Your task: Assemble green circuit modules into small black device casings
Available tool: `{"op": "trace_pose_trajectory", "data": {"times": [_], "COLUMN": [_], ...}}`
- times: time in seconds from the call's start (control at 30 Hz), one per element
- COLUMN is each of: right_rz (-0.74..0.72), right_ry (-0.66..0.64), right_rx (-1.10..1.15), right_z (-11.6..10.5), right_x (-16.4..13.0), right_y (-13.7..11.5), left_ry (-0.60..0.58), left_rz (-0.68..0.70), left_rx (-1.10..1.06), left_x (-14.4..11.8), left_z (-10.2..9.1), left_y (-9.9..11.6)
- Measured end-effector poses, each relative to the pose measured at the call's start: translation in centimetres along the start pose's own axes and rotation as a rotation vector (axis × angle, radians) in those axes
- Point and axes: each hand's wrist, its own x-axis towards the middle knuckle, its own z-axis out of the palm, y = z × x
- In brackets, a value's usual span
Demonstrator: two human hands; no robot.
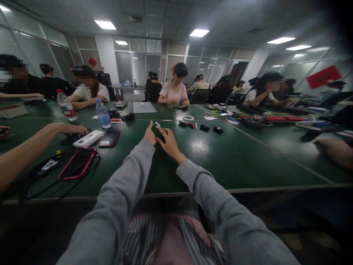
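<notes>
Above the green table (220,158), both of my hands hold a small dark green piece (158,132) that looks like a circuit board, with a white part at its upper end. My left hand (150,136) grips it from the left side. From the right, my right hand (169,143) has its fingers closed over the piece, hiding part of it. Beyond my hands, to the right, lie a white ring (188,118), an orange-and-black tool (192,125) and small black parts (204,127).
To the left are a water bottle (103,115), a red-capped bottle (66,106), a white device (87,139), a pink-rimmed case (78,164) and black cables. A co-worker's arm (35,147) reaches in there. Colored cables (239,116) lie at the right. Several people sit around.
</notes>
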Motion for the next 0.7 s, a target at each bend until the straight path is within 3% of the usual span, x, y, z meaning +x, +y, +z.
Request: {"op": "trace_pose_trajectory", "data": {"times": [0.13,0.33,0.5,0.6,0.7], "right_rz": [0.018,0.111,0.407,0.63,0.763], "right_ry": [0.054,0.145,0.205,0.204,0.178], "right_rx": [0.02,0.252,0.672,1.007,1.252], "right_z": [-0.2,-0.7,-1.1,-1.5,-1.7], "right_x": [0.3,1.1,1.5,1.6,1.7], "right_y": [1.3,2.0,2.2,2.2,2.1], "left_ry": [-0.089,-0.042,-0.042,-0.009,0.025], "left_rz": [0.041,0.071,0.082,0.108,0.136], "left_rx": [-0.078,0.076,0.191,0.255,0.296], "left_x": [0.3,0.6,1.1,1.9,2.5], "left_z": [0.4,-0.5,-1.9,-2.7,-3.1], "left_y": [-0.3,-0.3,-0.5,-0.9,-1.3]}}
